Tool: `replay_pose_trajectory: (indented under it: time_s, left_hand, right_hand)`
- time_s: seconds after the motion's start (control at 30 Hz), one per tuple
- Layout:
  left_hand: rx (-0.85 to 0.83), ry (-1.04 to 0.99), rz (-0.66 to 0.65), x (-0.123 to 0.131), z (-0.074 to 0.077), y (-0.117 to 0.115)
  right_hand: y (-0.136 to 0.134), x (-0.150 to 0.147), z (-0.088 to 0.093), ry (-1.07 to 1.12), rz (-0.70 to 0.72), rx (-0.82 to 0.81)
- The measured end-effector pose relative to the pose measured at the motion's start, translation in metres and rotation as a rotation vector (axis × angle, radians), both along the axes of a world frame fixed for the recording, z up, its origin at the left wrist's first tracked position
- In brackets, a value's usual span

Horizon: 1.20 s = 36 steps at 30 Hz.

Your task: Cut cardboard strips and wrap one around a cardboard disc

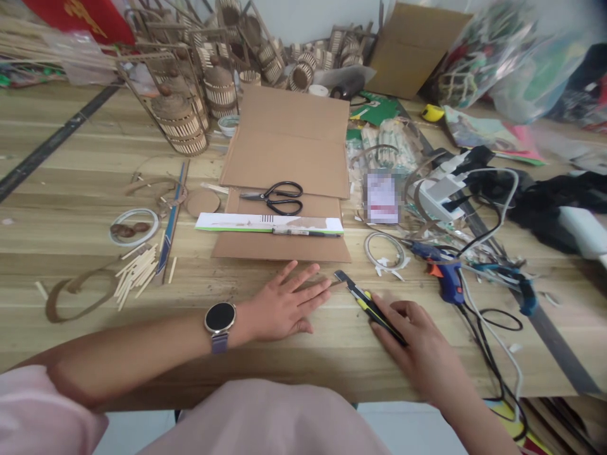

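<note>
Cloth in pale pink (265,417) fills the near middle, at the edge of the wooden worktop (180,379). From the near left, one bare forearm (142,347) stretches rightward across the surface, with a round-faced watch (220,317) at its wrist. From the near right, the other forearm (469,404) angles far and left.

The right hand (412,338) is curled around the handle of a black-and-yellow utility knife (367,303), index finger laid along it, the blade slanting towards the far left. The left hand (289,302) lies low and palm down, back uppermost, fingers extended and slightly spread, fingertips near the blade. A small brownish sliver (337,282) shows between them; whether a finger presses it, I cannot tell.

Left of the hands lie a curved brown band (71,303) and a heap of pale sticks (135,275); to the right, a blue glue gun (446,272) with an orange trigger.

Just beyond the left hand is a cardboard sheet (284,248), bearing a white strip with a green edge (227,222), a pen (306,232) and black-handled scissors (284,205). Farther off is a folded piece of cardboard (289,145), then slatted lantern-like baskets (180,129) on the far left.
</note>
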<state>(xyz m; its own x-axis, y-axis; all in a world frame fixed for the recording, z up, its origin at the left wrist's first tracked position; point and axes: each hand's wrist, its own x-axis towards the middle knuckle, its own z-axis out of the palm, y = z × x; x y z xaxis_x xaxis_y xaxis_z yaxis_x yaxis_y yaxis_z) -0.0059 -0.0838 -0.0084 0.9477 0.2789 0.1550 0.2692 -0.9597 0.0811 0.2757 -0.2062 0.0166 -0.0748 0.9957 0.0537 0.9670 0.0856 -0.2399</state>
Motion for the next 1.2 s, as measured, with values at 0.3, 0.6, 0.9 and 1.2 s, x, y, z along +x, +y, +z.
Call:
replay_pose_trajectory:
  time_s: [0.3, 0.6, 0.9, 1.2]
  left_hand:
    - [-0.006, 0.006, 0.005, 0.001, 0.0, 0.0]
    - [-0.017, 0.031, 0.011, 0.001, 0.0, 0.0]
    - [0.012, -0.009, 0.018, 0.001, 0.001, 0.0]
    - [0.029, -0.02, 0.021, 0.001, -0.004, 0.0]
  right_hand:
    - [-0.003, 0.007, -0.002, -0.004, 0.041, -0.028]
    - [-0.007, 0.012, 0.0, -0.048, 0.077, -0.059]
    - [-0.013, 0.015, -0.005, -0.042, 0.094, -0.04]
    - [-0.008, -0.005, -0.001, -0.07, 0.022, 0.037]
